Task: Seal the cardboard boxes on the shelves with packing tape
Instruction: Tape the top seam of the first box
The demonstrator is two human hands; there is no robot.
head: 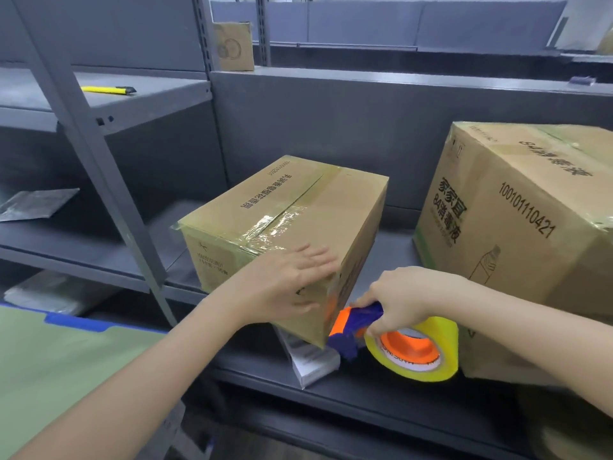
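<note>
The middle box (282, 227) sits tilted on the shelf (381, 393), its near corner over a flat carton (311, 363). A bigger box (517, 247) stands to its right. The tape dispenser (398, 340) is between them at the front. A knife (109, 90) lies on the higher shelf (149, 97) to the left, and a small box (234, 46) stands far behind.

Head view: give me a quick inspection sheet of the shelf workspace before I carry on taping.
Surface: dark grey metal shelf, holding both boxes.
Job's things: smaller brown cardboard box, top seam taped, tape wrinkled at near end; larger printed cardboard box to its right; blue-and-orange tape dispenser with yellow tape roll at the smaller box's near corner.
Clutter: white flat box under the smaller box's near corner; yellow utility knife on upper left shelf; grey pouch on left shelf.
Hands: left hand flat on smaller box; right hand grips the dispenser.
Cables: nothing seen.
Surroundings: small cardboard box behind; green surface lower left.
</note>
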